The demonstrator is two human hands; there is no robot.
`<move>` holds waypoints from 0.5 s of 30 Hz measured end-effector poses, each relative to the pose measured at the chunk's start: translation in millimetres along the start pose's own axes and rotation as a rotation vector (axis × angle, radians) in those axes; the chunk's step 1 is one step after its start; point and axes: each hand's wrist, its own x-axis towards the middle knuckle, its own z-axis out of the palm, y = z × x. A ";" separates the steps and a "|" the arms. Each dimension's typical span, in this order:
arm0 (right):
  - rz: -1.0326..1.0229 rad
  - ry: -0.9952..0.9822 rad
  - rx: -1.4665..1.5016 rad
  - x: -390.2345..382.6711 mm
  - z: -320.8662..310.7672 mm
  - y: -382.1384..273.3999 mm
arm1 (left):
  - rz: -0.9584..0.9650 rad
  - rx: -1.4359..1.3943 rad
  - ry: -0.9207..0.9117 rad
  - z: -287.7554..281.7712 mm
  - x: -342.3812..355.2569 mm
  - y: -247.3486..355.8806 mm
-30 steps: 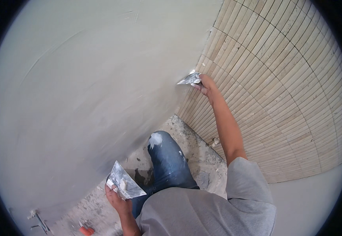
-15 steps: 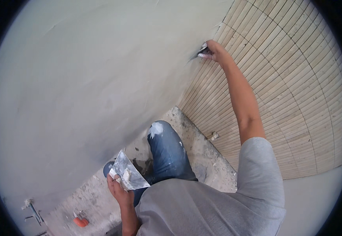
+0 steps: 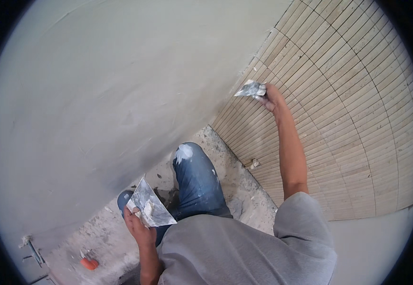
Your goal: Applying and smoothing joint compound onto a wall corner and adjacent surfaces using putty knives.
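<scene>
My right hand (image 3: 269,99) grips a small metal putty knife (image 3: 248,88) smeared with white paste, held near the corner where the smooth plastered wall (image 3: 111,95) meets the tiled wall (image 3: 339,104) of narrow beige strips. Low at the centre, beside my bent jeans-clad knee (image 3: 198,178), my left hand (image 3: 140,228) holds a wider metal blade (image 3: 154,204) with a lump of white paste on it.
The rough, speckled concrete floor (image 3: 247,194) runs under me. At lower left lie an orange object (image 3: 89,262) and thin metal pipework (image 3: 35,251). A small whitish lump (image 3: 255,163) sits at the foot of the tiles.
My right hand rose up along the corner, then came back down and slightly right, the knife's face now showing. My left hand, still holding its blade, shifts slightly up in the picture.
</scene>
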 end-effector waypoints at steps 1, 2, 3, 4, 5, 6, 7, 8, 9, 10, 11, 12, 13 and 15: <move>0.050 -0.014 0.067 2.2 3.4 11.4 | -0.003 0.020 -0.014 0.6 0.0 1.6; 0.099 -0.027 0.135 3.4 8.0 18.1 | -0.006 0.040 -0.028 1.0 0.1 2.6; 0.099 -0.027 0.136 6.4 12.1 21.2 | -0.005 0.041 -0.028 1.2 0.1 3.3; 0.094 -0.028 0.110 10.5 16.2 22.5 | -0.004 0.054 -0.033 1.6 0.1 4.0; 0.088 -0.028 0.084 14.4 19.5 23.3 | -0.003 0.068 -0.038 1.9 0.0 4.6; 0.088 -0.027 0.086 18.0 22.4 23.6 | -0.002 0.070 -0.040 2.2 -0.2 4.9; 0.087 -0.032 0.081 21.6 25.1 23.3 | 0.001 0.065 -0.044 2.6 -0.4 5.1; 0.086 -0.038 0.075 25.4 28.6 21.5 | 0.005 0.059 -0.046 3.4 -0.3 5.1; 0.084 -0.040 0.076 28.4 31.4 19.7 | 0.008 0.059 -0.046 3.5 -0.1 4.5; 0.096 -0.053 0.062 30.9 34.0 17.9 | 0.009 0.058 -0.041 3.1 0.0 3.6; 0.108 -0.064 0.047 33.4 34.7 15.9 | 0.008 0.056 -0.037 3.1 0.1 2.9; 0.107 -0.064 0.048 36.3 35.2 12.9 | 0.008 0.055 -0.039 4.2 0.3 2.7; 0.120 -0.085 0.026 39.4 35.9 9.5 | 0.010 0.035 -0.053 6.0 0.6 2.5; 0.140 -0.115 0.004 39.0 46.0 3.8 | 0.015 0.019 -0.057 6.7 -0.2 4.1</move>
